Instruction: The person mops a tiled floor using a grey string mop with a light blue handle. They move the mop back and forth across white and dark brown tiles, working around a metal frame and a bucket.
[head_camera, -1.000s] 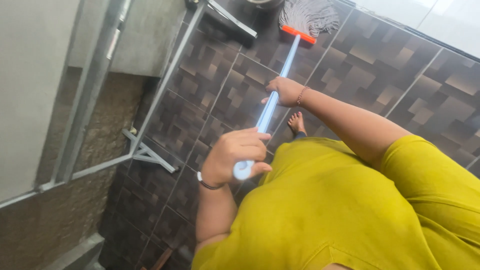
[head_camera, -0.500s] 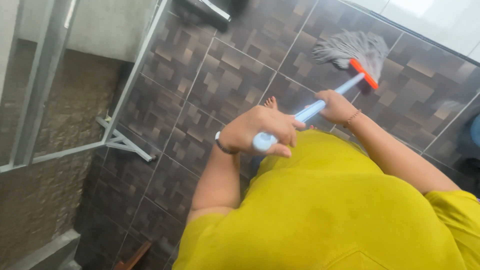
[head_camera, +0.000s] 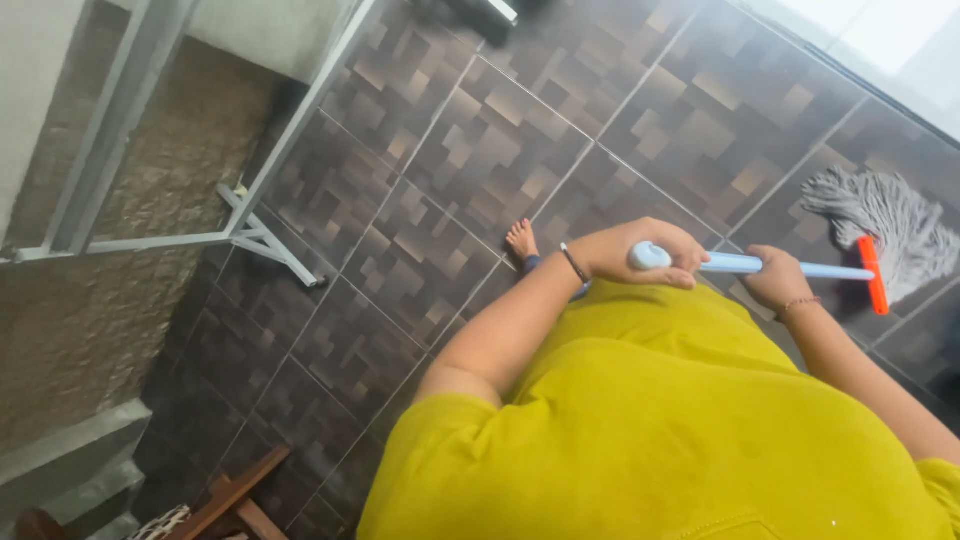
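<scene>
A mop with a light blue handle (head_camera: 735, 264), an orange clamp (head_camera: 872, 274) and a grey string head (head_camera: 890, 225) lies across the dark tiled floor (head_camera: 470, 150) to my right. My left hand (head_camera: 640, 250) grips the rounded top end of the handle. My right hand (head_camera: 775, 280) holds the handle lower down, closer to the orange clamp. My bare foot (head_camera: 520, 240) shows on the tiles just left of my left hand. A yellow shirt fills the lower part of the view.
A grey metal frame with a diagonal brace (head_camera: 250, 225) stands at the left, in front of a rough stone wall (head_camera: 90, 310). Wooden furniture parts (head_camera: 235, 495) lie at the bottom left. A bright light surface (head_camera: 890, 40) borders the tiles at the top right.
The mop head has swept from the top middle over to the right. Both hands kept their hold on the handle and swung right with it. The view turned as well.
</scene>
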